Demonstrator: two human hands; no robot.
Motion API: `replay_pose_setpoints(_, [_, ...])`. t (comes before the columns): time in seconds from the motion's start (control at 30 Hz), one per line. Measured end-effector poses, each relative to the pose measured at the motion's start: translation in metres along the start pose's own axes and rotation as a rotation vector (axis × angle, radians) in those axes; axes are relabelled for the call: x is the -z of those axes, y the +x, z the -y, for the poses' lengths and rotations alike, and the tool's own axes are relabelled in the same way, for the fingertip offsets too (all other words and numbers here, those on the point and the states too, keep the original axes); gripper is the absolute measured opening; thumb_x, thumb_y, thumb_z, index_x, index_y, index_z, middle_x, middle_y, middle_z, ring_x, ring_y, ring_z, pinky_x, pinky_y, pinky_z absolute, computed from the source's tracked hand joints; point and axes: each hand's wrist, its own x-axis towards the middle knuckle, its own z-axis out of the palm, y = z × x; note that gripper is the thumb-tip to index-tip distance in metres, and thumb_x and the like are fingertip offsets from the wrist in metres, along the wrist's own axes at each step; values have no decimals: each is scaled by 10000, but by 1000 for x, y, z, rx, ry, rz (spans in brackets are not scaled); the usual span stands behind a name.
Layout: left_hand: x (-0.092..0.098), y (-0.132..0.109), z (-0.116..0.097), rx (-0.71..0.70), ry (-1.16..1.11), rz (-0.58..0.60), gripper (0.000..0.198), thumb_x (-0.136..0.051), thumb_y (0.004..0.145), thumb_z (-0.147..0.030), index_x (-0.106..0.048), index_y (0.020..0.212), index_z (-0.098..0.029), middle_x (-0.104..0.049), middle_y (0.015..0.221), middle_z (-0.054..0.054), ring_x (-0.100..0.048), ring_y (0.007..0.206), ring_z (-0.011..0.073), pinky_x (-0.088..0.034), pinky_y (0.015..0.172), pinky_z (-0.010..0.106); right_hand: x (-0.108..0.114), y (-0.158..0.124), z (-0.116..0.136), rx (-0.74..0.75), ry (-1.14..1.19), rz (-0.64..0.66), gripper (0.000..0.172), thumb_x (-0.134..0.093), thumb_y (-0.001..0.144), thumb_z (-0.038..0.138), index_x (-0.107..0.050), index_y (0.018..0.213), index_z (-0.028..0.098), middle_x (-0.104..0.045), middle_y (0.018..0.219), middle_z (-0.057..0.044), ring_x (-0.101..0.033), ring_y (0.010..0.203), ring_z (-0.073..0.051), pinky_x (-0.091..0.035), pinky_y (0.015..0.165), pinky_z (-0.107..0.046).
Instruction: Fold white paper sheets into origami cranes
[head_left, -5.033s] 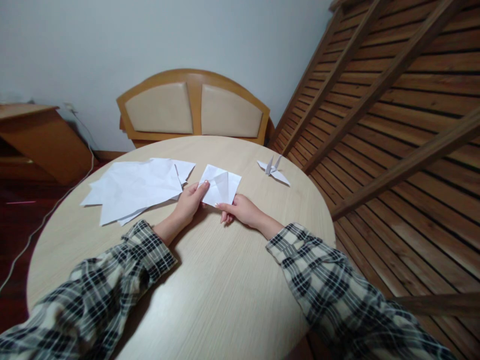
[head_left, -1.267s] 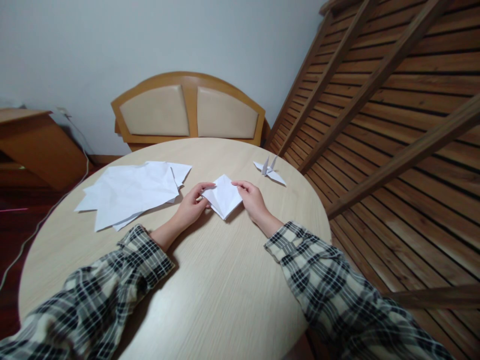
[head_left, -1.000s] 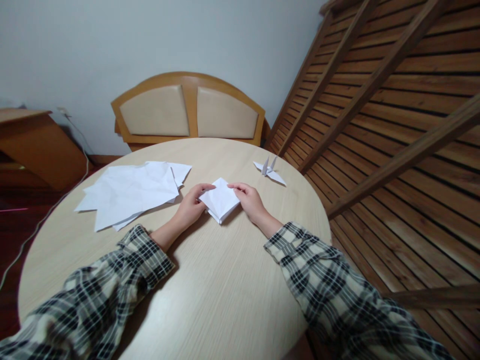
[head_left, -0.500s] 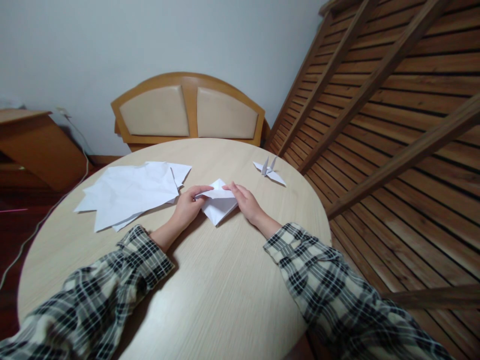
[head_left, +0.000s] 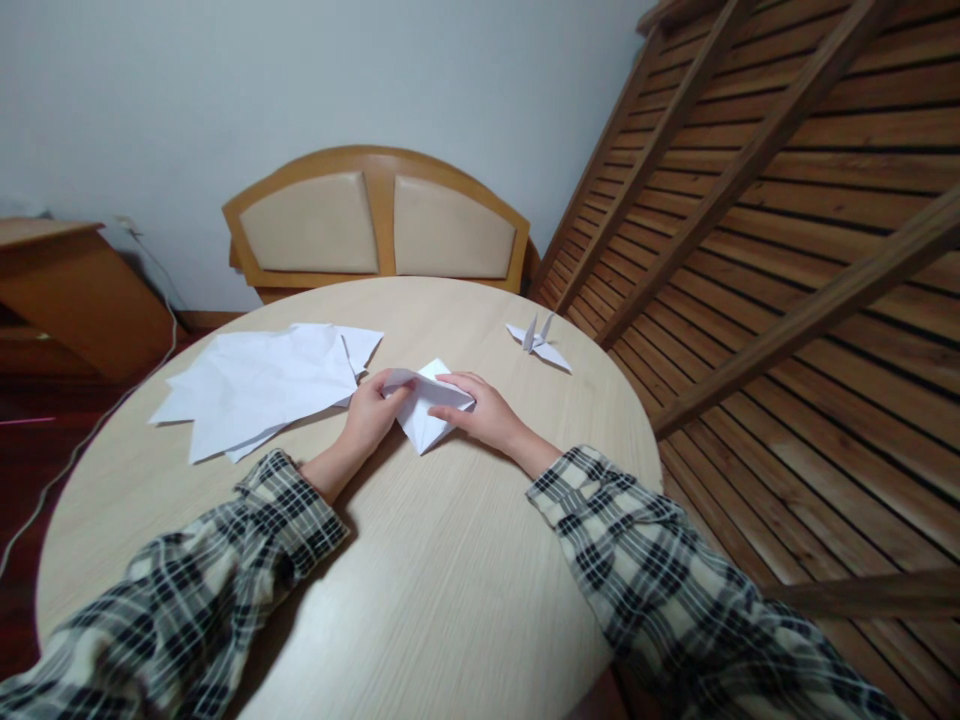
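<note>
A partly folded sheet of white paper [head_left: 422,425] lies between my hands, one corner pointing toward me and another away. My left hand [head_left: 373,412] grips its left side, thumb over the raised flap. On the opposite side my right hand [head_left: 486,408] holds the right edge, with the thumb reaching inward beneath the lifted flap and the fingers along the far side. The fingers behind the paper are partly hidden. Beyond my right hand stands a folded white paper crane [head_left: 538,343], wings spread.
Several loose white sheets [head_left: 262,385] overlap at the left of the round wooden table [head_left: 450,590]. A padded wooden headboard [head_left: 386,215] stands behind it. A slatted wooden structure [head_left: 772,300] slants along the right side. A brown desk [head_left: 82,290] is at the far left.
The near flap has been lifted, baring more of the paper's inside. My right thumb has moved from the far edge down to the near side of the flap. The crane and sheets stay put.
</note>
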Motion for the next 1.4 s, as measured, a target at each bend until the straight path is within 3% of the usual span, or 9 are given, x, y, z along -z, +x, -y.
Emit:
replay_pose_setpoints(0.1, [0,0,0,-5,33,-1,163,-623,759,-277,-699,855,-170,-698,819,49,-612,763,189,-468,704,319,-1,0,-6,-36,-13,-51,255,-667,825,227,-697,1078,227,-677,1148,-83,-609,1099,-213,-451,1002,-425])
replay_pose_setpoints(0.23, [0,-1,0,18,35,48,211,-617,763,-313,-690,895,-165,-679,794,34,-580,705,173,-438,637,293,-1,2,-13,-177,52,-117,245,-547,831,112,-714,983,208,-715,1054,-66,-650,988,-193,-494,908,-382])
replay_pose_setpoints(0.43, [-1,-1,2,47,73,36,221,-602,758,-330,-694,854,-154,-668,734,40,-560,644,170,-414,589,291,1,1,-6,-242,41,-119,173,-576,848,238,-721,929,188,-731,918,-56,-654,848,-199,-490,783,-337])
replay_pose_setpoints(0.53, [-1,0,2,47,69,27,230,-596,771,-352,-702,844,-161,-695,769,50,-579,659,177,-430,605,300,1,1,-4,-231,12,-116,217,-566,867,331,-715,869,174,-717,839,-56,-637,778,-202,-470,712,-327])
replay_pose_setpoints(0.9, [-1,0,3,5,102,29,226,-542,791,-319,-689,858,-161,-671,781,54,-565,696,186,-428,609,303,-2,0,-1,-58,-106,-145,191,-519,879,276,-678,824,186,-701,888,-74,-621,855,-201,-449,782,-341])
replay_pose_setpoints(1.17, [-3,-1,-2,-2,133,62,211,-529,791,-308,-683,784,-164,-654,697,44,-547,639,179,-431,606,309,-1,1,-5,-174,-174,-183,287,-505,892,370,-551,662,205,-619,730,-52,-576,743,-193,-403,694,-320])
replay_pose_setpoints(1.4, [-2,-2,-5,2,79,105,249,-556,800,-391,-668,767,-172,-669,726,53,-561,683,198,-444,639,322,0,1,-8,-266,-159,-201,335,-498,876,449,-496,638,214,-576,671,-39,-535,666,-187,-358,606,-311])
